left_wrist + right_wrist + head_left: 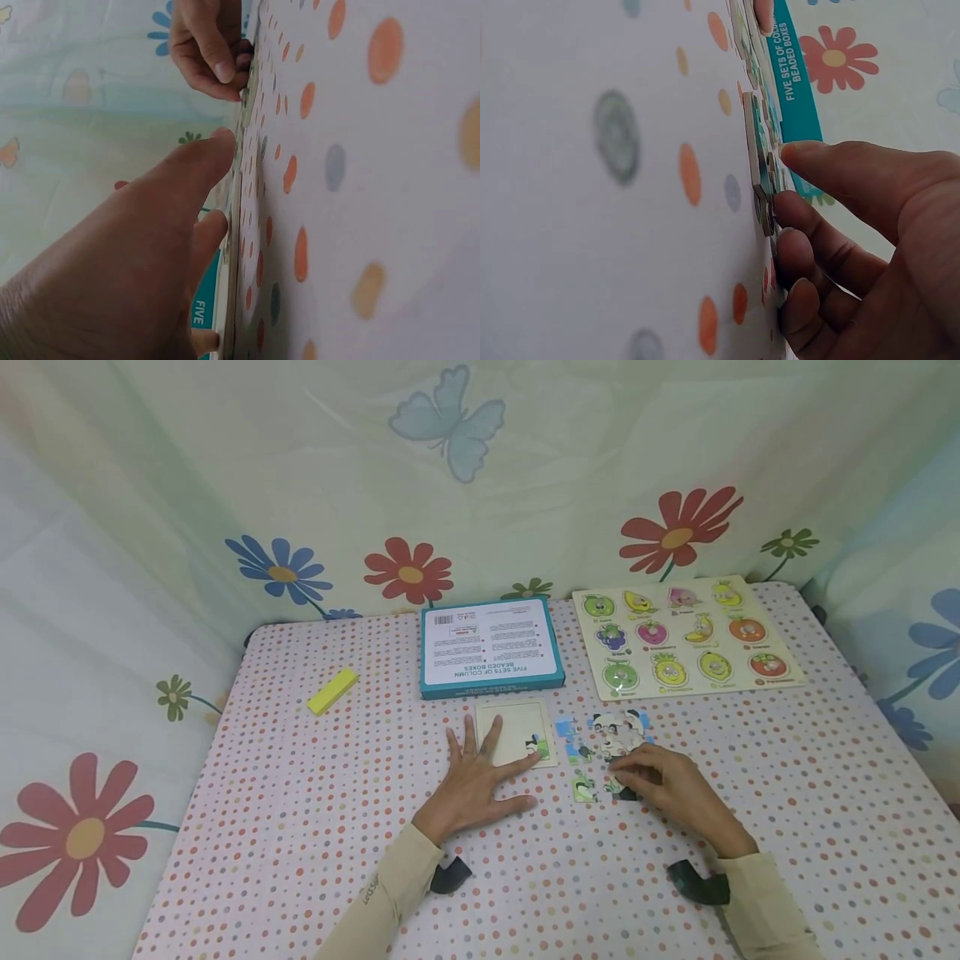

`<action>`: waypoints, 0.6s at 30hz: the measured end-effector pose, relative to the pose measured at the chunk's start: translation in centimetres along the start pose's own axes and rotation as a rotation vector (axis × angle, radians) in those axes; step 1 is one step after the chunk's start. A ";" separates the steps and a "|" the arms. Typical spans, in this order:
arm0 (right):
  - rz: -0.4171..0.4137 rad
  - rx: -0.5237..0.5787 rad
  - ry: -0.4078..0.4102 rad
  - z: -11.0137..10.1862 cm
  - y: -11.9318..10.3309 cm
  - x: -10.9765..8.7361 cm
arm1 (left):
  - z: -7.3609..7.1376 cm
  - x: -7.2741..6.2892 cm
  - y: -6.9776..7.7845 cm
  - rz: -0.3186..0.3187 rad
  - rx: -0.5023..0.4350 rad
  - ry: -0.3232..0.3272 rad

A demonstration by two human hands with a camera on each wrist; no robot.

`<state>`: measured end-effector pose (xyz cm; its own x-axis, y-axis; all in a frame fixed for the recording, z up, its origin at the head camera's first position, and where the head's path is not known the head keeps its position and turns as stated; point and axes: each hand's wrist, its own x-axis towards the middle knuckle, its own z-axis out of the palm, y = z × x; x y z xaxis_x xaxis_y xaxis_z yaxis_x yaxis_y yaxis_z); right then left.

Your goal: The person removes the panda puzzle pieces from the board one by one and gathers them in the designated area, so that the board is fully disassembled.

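Note:
My left hand [476, 785] lies with fingers spread over a square wooden puzzle tray [510, 706], its fingertips on the tray. One green and black piece [542, 745] sits in the tray's lower right corner. My right hand [667, 785] is over the loose panda puzzle pieces [609, 727] to the right of the tray, thumb and fingers curled in. It pinches a puzzle piece at its fingertips, mostly hidden by the fingers. In the right wrist view, the thumb [802, 154] and index finger [799, 206] meet the thin pieces [756, 150] near the tabletop.
Behind the tray lies a teal and white box [491, 643]. A fruit puzzle board [686, 639] is at the back right. On the left lies a yellow block [332, 692]. A dotted cloth [300, 827] covers the table, and a flowered curtain [525, 510] hangs behind.

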<state>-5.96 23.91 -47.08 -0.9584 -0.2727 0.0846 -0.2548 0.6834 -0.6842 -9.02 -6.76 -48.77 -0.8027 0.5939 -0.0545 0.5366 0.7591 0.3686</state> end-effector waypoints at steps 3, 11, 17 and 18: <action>0.007 -0.016 0.000 0.1 0.2 0.0 | 0.0 0.0 0.0 0.002 -0.001 0.002; -0.043 -0.032 0.035 -0.2 -1.1 1.6 | -0.1 0.1 0.0 0.006 -0.006 0.015; -0.100 0.000 0.005 0.4 -3.6 4.7 | 0.0 0.1 -0.1 -0.001 -0.020 0.024; -0.100 0.002 -0.015 0.7 -4.0 5.2 | 0.0 0.1 -0.1 -0.005 -0.029 0.025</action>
<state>-9.87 19.31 -44.42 -0.9261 -0.3498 0.1414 -0.3488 0.6507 -0.6745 -9.13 -6.81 -48.80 -0.8118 0.5830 -0.0332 0.5252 0.7538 0.3949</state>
